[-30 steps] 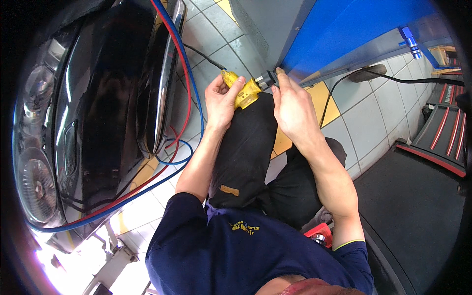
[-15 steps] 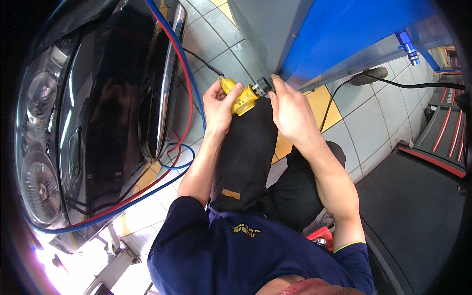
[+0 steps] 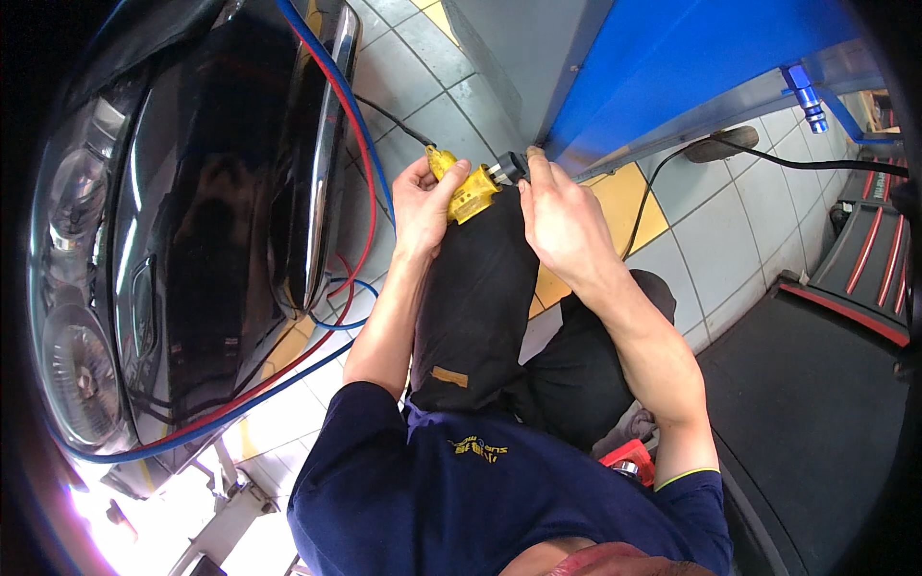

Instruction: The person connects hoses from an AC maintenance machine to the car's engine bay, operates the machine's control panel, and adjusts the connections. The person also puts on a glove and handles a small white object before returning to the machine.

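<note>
My left hand [image 3: 423, 204] is closed round a yellow socket connector [image 3: 473, 195] with a black cable [image 3: 386, 117] leading off its far end. The thumb lies along the top of the yellow body. In my right hand [image 3: 569, 219] is a black electrical plug [image 3: 512, 169], pinched between the fingers. Its prongs meet the right-hand opening of the yellow socket; how deep they sit I cannot tell. Both hands are held over my dark trouser leg [image 3: 475, 288].
To the left stands a black car front with a headlight [image 3: 82, 374], and red and blue hoses [image 3: 360, 144] loop beside it. A blue cabinet [image 3: 663, 77] with a blue fitting [image 3: 805, 101] rises ahead. A black tool chest [image 3: 807, 422] is at right; a cable [image 3: 816, 168] crosses the tiles.
My right hand has moved slightly left, bringing the plug against the yellow socket. The gap where the prongs showed has narrowed. My left hand has barely shifted.
</note>
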Demonstrator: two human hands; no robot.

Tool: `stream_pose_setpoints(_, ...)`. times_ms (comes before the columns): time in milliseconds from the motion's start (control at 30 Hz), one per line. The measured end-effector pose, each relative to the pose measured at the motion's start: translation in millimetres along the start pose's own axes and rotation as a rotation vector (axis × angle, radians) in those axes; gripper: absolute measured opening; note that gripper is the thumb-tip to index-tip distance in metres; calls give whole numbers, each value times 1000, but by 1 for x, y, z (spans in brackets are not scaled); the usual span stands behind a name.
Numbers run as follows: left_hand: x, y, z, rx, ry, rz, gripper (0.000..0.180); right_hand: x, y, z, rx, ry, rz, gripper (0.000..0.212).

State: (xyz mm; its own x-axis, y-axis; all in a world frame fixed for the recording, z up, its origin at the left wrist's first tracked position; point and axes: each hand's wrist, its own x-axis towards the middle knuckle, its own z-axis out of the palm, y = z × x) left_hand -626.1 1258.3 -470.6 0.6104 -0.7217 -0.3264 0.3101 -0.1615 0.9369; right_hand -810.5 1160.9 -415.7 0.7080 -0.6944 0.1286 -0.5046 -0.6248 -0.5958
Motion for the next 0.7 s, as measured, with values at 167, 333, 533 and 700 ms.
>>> stream_pose_setpoints(167, 2, -2, -1, -12, -7, -12, 21, -4, -2, 4, -1, 39, -4, 41)
stream_pose_setpoints(333, 4, -5, 0, -37, -14, 5, 21, -2, -2, 9, 52, 140, -51, 42)
stream_pose_setpoints(533, 9, -10, 1, -50, -23, 59, 19, -2, 0, 11, 109, 180, -98, 42)
stream_pose_setpoints(700, 10, -10, 2, -124, -37, 90, 18, 0, 0, 8, 146, 120, -46, 40)
